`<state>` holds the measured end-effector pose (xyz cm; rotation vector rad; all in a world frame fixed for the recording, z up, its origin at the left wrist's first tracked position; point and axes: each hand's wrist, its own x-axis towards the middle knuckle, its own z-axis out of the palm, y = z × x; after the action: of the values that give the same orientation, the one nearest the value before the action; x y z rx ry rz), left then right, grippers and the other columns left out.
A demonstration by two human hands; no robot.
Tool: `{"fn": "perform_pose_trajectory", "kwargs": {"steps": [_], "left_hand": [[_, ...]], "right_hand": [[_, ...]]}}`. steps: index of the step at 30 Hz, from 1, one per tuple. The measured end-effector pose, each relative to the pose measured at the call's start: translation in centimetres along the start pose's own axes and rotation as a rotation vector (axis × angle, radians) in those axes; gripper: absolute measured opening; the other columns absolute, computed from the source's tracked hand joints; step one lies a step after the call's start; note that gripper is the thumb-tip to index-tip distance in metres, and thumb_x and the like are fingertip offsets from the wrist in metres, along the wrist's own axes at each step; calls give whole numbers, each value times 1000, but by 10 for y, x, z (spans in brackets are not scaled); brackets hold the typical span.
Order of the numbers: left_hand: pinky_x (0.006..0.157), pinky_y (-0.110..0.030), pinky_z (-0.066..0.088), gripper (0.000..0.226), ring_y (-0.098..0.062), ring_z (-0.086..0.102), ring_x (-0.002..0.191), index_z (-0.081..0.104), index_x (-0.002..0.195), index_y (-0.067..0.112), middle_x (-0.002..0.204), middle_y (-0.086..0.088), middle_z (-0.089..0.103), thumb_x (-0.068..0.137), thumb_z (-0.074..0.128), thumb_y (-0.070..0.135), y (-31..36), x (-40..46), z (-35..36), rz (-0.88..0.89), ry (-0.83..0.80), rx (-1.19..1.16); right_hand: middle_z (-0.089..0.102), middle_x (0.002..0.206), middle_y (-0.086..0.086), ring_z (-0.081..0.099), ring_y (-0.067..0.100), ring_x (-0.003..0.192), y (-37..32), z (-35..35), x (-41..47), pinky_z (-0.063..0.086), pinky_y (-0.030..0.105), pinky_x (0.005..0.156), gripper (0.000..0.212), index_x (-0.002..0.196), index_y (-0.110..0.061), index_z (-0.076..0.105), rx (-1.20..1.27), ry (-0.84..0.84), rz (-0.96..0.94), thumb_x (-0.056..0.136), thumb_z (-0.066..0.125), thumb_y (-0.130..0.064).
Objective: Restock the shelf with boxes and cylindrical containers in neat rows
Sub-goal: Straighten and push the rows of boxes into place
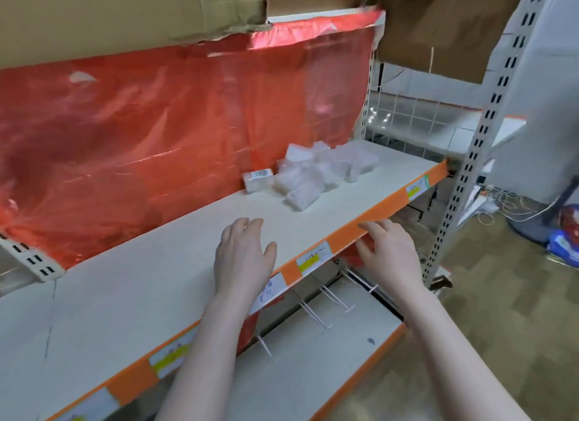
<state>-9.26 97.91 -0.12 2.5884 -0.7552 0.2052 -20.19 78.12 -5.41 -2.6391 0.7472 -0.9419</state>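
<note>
Both hands empty, fingers relaxed: left hand (pixel 242 254) over white orange-edged shelf (pixel 131 295), right hand (pixel 391 254) at its front edge. Heap of clear plastic packets (pixel 316 173) at back; best cleared or squared before rows go in.

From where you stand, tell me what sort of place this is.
Probably a small shop or its stockroom. The shelf has an orange front edge with price labels, a slotted metal upright carries the shelving, and bare display hooks stick out below. Clear packets lie piled at the back.
</note>
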Motion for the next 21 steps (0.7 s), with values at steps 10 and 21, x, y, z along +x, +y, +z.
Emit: {"fn": "perform_pose_trajectory", "kwargs": {"steps": [10, 21], "left_hand": [[99, -35, 34, 46, -25, 37, 127, 47, 134, 15, 135, -6, 48, 91, 54, 28, 39, 121, 76, 79, -50, -40], [103, -27, 28, 64, -20, 35, 130, 42, 139, 17, 142, 0, 42, 83, 66, 38, 51, 161, 119, 1, -115, -7]], "right_hand": [[62, 107, 14, 54, 35, 100, 68, 35, 98, 41, 43, 85, 31, 114, -8, 64, 4, -26, 84, 84, 60, -12], [64, 102, 14, 57, 36, 94, 92, 74, 184, 45, 42, 82, 28, 107, -6, 67, 165, -53, -130, 79, 66, -7]]}}
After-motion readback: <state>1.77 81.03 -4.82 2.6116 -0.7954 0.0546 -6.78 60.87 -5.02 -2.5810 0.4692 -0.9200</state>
